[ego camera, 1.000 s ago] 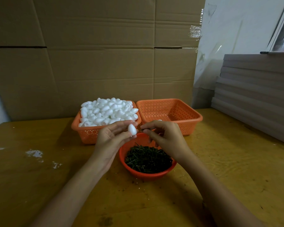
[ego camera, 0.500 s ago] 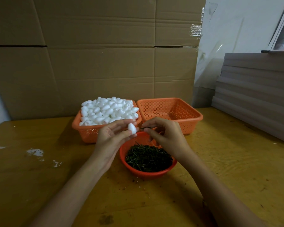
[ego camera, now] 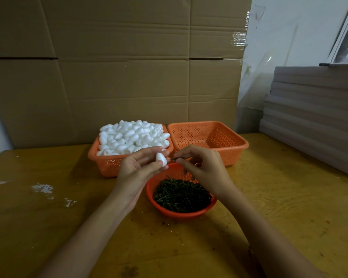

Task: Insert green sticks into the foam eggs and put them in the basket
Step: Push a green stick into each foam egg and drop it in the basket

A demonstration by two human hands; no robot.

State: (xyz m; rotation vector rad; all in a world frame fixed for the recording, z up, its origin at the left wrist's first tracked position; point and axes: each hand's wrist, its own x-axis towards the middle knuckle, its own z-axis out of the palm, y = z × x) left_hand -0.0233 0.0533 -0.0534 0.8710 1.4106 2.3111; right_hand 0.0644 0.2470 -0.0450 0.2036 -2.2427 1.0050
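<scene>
Over bowl [ego camera: 161, 205]: L hand [ego camera: 137, 169] pinches egg [ego camera: 161, 159]; R hand [ego camera: 203, 169] stick [ego camera: 181, 158]

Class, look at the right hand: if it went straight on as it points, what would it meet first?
Probably the foam egg held in the left hand; the green stick pinched by the right hand aims at it.

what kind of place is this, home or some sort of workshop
Probably a small craft or assembly workshop: an orange basket heaped with foam eggs, a bowl of green sticks, and big cardboard sheets behind the worn wooden table.
</scene>
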